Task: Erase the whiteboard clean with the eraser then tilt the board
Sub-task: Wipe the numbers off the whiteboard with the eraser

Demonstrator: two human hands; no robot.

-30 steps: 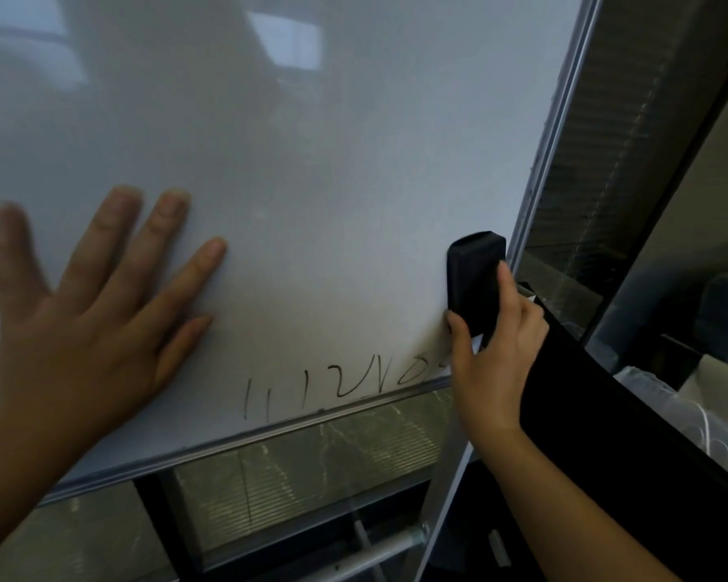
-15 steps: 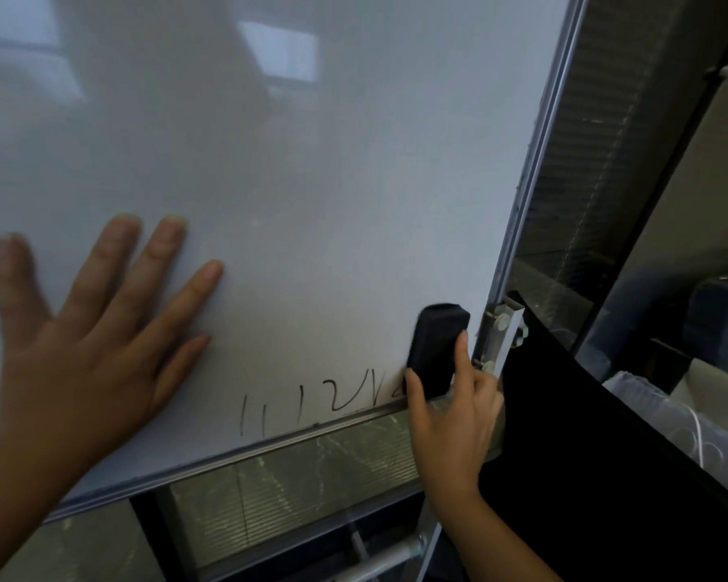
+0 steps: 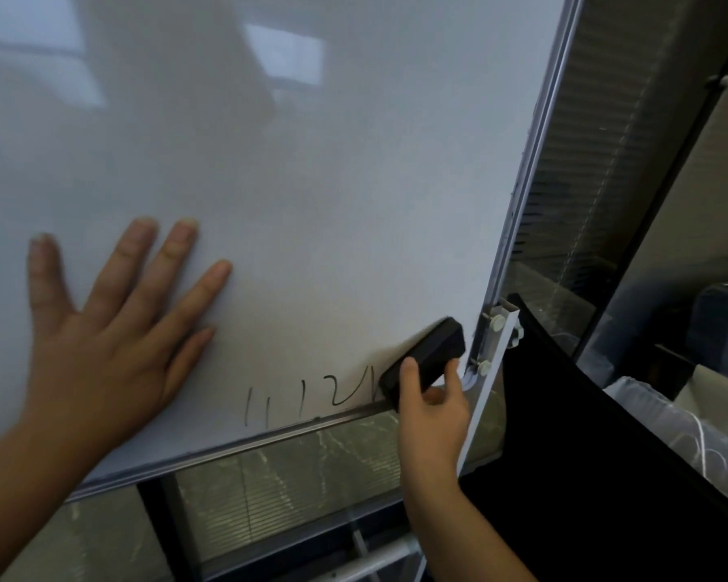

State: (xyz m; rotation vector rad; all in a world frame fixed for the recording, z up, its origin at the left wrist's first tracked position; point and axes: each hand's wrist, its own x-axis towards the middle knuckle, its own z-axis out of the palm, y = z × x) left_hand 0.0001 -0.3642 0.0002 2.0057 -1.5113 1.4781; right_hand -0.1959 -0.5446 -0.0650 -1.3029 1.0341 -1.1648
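Note:
The whiteboard [image 3: 333, 170] fills most of the view, leaning in its metal frame. Black marker writing [image 3: 307, 396] runs along its bottom edge near the right corner. My right hand [image 3: 431, 407] grips a black eraser [image 3: 427, 359] and presses it tilted against the board's lower right corner, over the right end of the writing. My left hand [image 3: 102, 333] lies flat on the board at the lower left, fingers spread and straight.
The board's pivot bracket [image 3: 494, 342] with bolts sits at the right frame. A black panel [image 3: 606, 476] stands close on the right, with grey chairs [image 3: 715, 312] behind. Stand bars [image 3: 354, 569] and a marble floor show below the board.
My right hand has brought the eraser down the right edge to the bottom corner and turned it slantwise; the writing's right end is gone or covered. My left hand stays flat on the board.

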